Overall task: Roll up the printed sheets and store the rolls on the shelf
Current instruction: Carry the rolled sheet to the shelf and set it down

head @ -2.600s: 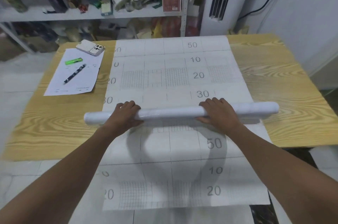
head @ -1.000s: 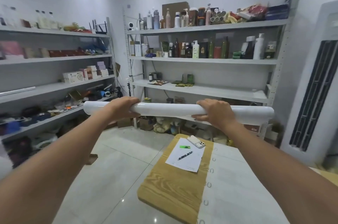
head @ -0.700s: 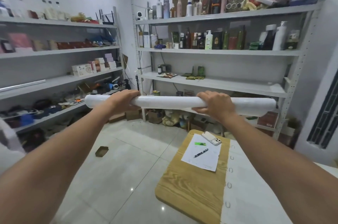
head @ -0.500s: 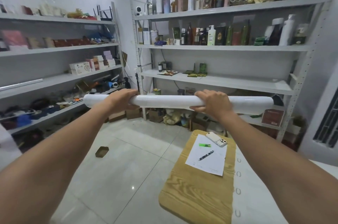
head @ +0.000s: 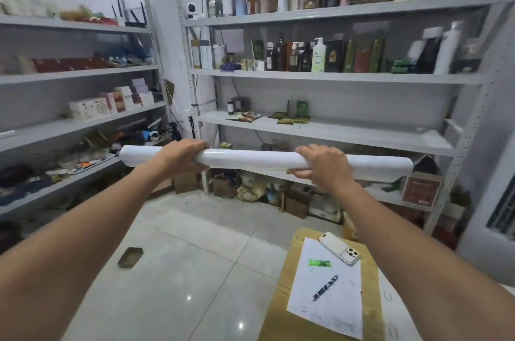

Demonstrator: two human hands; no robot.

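Both arms are stretched straight out, left hand (head: 180, 156) and right hand (head: 325, 165) wrapped over a white paper roll (head: 255, 158), held level facing the shelf (head: 328, 133).

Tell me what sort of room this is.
Most likely a storeroom or stockroom: grey metal shelving racks line two walls, packed with bottles and boxed goods, and cardboard boxes sit on the floor beneath them.
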